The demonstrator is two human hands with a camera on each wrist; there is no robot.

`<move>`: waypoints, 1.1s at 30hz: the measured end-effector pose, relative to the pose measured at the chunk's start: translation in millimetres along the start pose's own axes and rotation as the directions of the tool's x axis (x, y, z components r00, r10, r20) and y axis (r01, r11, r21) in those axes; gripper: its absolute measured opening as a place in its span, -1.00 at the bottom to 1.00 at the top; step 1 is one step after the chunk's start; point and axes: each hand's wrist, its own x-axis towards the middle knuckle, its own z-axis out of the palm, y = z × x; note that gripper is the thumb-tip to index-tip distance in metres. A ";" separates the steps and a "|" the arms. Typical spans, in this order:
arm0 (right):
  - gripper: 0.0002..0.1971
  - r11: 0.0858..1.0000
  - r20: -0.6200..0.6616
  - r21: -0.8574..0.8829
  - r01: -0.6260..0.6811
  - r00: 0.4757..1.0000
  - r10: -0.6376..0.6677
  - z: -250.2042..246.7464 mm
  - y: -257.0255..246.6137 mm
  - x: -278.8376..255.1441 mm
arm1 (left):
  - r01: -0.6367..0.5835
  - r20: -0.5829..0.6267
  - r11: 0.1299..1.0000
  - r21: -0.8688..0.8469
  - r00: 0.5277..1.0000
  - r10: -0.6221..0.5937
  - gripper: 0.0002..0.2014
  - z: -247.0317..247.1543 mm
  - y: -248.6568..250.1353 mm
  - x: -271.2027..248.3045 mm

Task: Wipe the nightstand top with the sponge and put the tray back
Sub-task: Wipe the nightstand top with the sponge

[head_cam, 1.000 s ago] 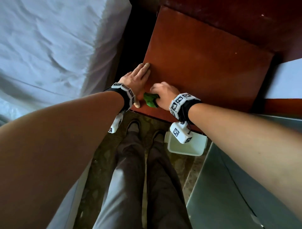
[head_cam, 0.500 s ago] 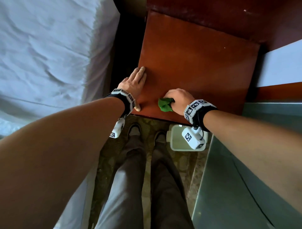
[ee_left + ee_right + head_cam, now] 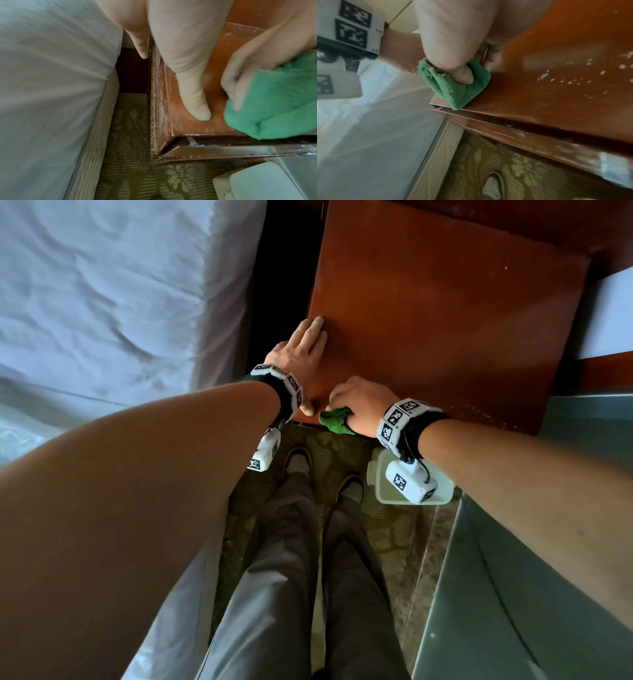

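Nightstand top (image 3: 445, 313): reddish-brown wood, pale specks near its front right corner. Sponge (image 3: 337, 421): green, at the nightstand's front edge near the left corner, overhanging slightly. Right hand (image 3: 363, 402): grip clamped on the sponge. Left hand (image 3: 299, 354): fingers straight, flat along the nightstand's left edge. Tray (image 3: 380, 491): white, on the carpet below the nightstand's front. Bed (image 3: 102, 302): white sheet, left of the nightstand.

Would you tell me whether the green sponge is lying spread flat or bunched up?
Bunched up: the right hand grips the sponge into folds, thumb pressed into it, at the nightstand's front edge.
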 end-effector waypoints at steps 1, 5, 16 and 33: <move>-0.58 1.000 0.032 -0.005 0.010 0.999 -0.010 -0.4 3.1 -4.5 | 0.002 0.003 1.000 0.002 1.000 -0.002 0.53 -0.4 0.7 0.2; -0.57 1.000 0.042 -0.022 -0.008 0.999 0.009 2.4 13.6 -19.4 | 0.024 0.015 1.000 -0.002 1.000 -0.024 0.56 -2.7 4.1 -0.4; -0.60 0.922 -0.016 0.265 -0.282 0.955 0.297 -13.4 37.9 -49.6 | -0.034 -0.006 0.997 -0.066 0.999 0.033 0.45 -1.2 32.5 -11.7; -0.85 0.874 -0.323 0.368 -0.316 0.838 0.439 -18.6 72.0 -38.1 | -0.001 -0.026 0.999 0.049 1.000 0.002 0.58 5.4 76.7 -1.2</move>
